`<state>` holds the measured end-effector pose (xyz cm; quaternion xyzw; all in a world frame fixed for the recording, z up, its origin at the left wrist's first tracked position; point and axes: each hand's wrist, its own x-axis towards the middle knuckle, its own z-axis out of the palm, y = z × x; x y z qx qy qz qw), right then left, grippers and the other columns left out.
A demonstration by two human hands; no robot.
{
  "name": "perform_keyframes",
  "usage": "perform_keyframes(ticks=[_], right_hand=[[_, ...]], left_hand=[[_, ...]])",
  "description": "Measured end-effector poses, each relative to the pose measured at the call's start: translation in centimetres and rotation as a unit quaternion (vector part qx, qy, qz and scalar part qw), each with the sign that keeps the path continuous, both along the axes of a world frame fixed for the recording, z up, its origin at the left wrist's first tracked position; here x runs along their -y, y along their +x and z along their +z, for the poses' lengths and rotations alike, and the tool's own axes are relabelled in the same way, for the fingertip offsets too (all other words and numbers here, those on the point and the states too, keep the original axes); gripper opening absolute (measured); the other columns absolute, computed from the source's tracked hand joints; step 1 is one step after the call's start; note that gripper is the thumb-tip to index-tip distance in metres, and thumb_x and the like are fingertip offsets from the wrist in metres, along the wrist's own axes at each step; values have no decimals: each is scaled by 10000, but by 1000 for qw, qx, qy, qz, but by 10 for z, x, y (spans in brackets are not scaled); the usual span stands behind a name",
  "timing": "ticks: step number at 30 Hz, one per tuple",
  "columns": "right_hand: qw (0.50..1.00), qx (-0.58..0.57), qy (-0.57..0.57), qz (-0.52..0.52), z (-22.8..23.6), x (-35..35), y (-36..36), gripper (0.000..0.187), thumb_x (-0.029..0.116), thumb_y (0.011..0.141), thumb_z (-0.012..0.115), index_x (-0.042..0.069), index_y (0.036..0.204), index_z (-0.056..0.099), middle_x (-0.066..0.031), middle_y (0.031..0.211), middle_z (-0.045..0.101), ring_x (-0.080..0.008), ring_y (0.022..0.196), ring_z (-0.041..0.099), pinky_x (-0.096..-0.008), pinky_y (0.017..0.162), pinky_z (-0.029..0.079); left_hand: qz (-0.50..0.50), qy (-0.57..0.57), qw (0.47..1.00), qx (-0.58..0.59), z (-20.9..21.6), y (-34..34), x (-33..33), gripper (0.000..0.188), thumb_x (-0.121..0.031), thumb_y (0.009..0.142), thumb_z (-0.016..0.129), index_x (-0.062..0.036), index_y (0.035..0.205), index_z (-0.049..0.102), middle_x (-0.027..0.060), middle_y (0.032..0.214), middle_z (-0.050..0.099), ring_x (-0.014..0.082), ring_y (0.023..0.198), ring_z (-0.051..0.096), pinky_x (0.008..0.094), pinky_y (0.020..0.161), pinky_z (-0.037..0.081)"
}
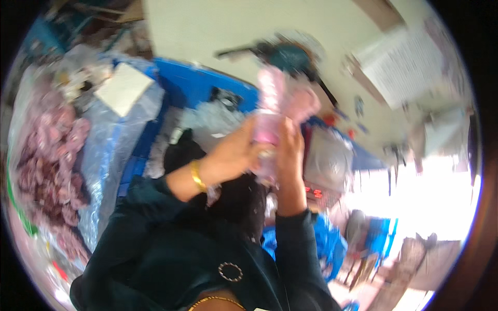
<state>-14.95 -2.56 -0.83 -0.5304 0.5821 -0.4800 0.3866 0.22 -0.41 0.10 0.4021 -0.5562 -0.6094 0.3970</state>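
A pink, soft-looking piece (270, 98) with two long rounded lobes at its top is held up in front of me, smeared by motion. My left hand (233, 147) closes on its left side; a gold bangle circles that wrist. On the opposite side, my right hand (290, 153) is wrapped against the same piece, its fingers pointing up. The lower part, between my palms, shows pinkish and partly see-through, and I cannot make out its exact kind.
To the left, a large clear plastic bag (88, 181) holds several dusky-pink soft pieces (54, 155), with a pale card (124, 89) on top. A blue bin (202, 78) stands beyond my hands. A machine with red lit digits (316, 192) is at the right. A dark green object (290, 57) lies on the pale surface.
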Motion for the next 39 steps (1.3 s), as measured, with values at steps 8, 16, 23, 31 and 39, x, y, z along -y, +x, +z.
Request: perform_keyframes(ticks=[8, 16, 23, 31, 39], right_hand=[[986, 4, 64, 154, -17, -56, -77, 900, 244, 583, 889, -29, 1313, 439, -144, 1148, 609, -187, 1088, 549, -330, 942, 434], [968, -80, 222, -86, -69, -8, -303, 852, 472, 685, 802, 13, 1319, 466, -146, 1204, 600, -243, 1083, 582, -359, 890, 467], [897, -374, 131, -197, -67, -49, -332, 908, 597, 704, 716, -11, 1331, 467, -274, 1242, 555, -337, 1171, 549, -379, 957, 440], [900, -71, 267, -338, -66, -107, -375, 738, 563, 744, 706, -13, 1184, 569, -79, 954, 610, -178, 783, 586, -328, 636, 478], [882, -326, 301, -161, -86, 20, -331, 758, 505, 664, 789, 12, 1201, 584, -136, 1062, 648, -238, 936, 621, -373, 783, 496]], left_hand=[[-96, -1, 993, -71, -36, -15, -39, 525, -104, 962, 505, -37, 1434, 284, 142, 1038, 614, 175, 830, 650, 286, 697, 542], [-114, 122, 985, -31, -72, 5, -38, 347, -180, 956, 554, 14, 1239, 504, 146, 1147, 595, 187, 949, 628, 281, 801, 512], [233, -282, 602, 710, -152, 220, -63, 416, -326, 921, 585, -21, 1203, 561, 156, 1168, 606, 304, 1071, 574, 378, 925, 450], [149, -270, 324, 895, -229, 491, -252, 608, -574, 886, 480, -181, 1350, 490, 218, 1102, 622, 319, 899, 644, 478, 792, 492], [414, -110, 608, 668, -254, 397, -109, 443, -308, 866, 637, 90, 1050, 574, 262, 1002, 623, 378, 870, 614, 423, 773, 488]])
